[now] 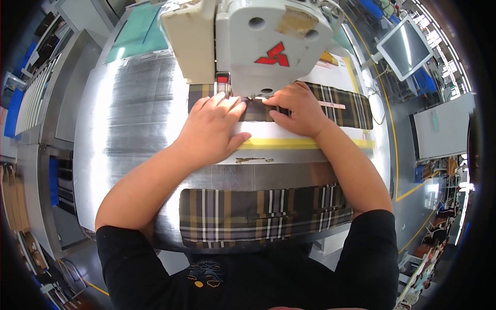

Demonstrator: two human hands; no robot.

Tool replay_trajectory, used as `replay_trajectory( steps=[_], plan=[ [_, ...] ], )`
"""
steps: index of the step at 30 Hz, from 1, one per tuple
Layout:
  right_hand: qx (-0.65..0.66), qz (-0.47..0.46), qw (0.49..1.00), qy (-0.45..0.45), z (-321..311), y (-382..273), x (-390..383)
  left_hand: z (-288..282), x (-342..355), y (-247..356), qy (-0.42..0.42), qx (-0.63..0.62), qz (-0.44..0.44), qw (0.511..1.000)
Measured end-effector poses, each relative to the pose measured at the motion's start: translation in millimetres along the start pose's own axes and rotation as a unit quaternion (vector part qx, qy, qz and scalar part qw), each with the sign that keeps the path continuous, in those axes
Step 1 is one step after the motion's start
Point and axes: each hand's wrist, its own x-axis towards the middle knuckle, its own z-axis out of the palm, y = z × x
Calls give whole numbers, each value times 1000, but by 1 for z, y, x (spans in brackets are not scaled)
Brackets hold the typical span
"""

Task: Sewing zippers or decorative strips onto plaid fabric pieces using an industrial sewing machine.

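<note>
Dark plaid fabric (346, 107) with tan and white stripes lies beneath the head of a white industrial sewing machine (248, 49). Left of the needle area, my left hand (209, 129) rests open on this cloth, fingers stretched forward and thumb apart. My right hand (300, 109) presses on the fabric at the right of the needle area. Its index finger points toward the needle area, the thumb is apart from it, and cloth shows between them. A narrow pale strip (331, 105) lies on the fabric beside the right hand. The needle itself is hard to make out.
Nearer my body, a second plaid piece (232, 219) lies along the front edge of the metal table (134, 113). Yellow tape (294, 143) runs across a white sheet by my wrists. A screen (405, 45) stands at the far right, a metal cabinet (64, 88) at the left.
</note>
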Motion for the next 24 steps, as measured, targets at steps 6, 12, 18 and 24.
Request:
replay_trajectory(
  steps=[6,12,18,24],
  plan=[
    [11,12,1000,-20,-1,-7,9,-11,1,1,-16,25,-25,999],
    [12,19,999,-42,-7,-10,11,-12,1,1,-7,57,-18,998],
    [-2,5,1000,-30,-16,-1,3,-17,6,3,-32,52,-23,998],
    [-11,43,997,-58,-35,27,-26,-20,5,-3,-55,53,-37,996]
  ],
)
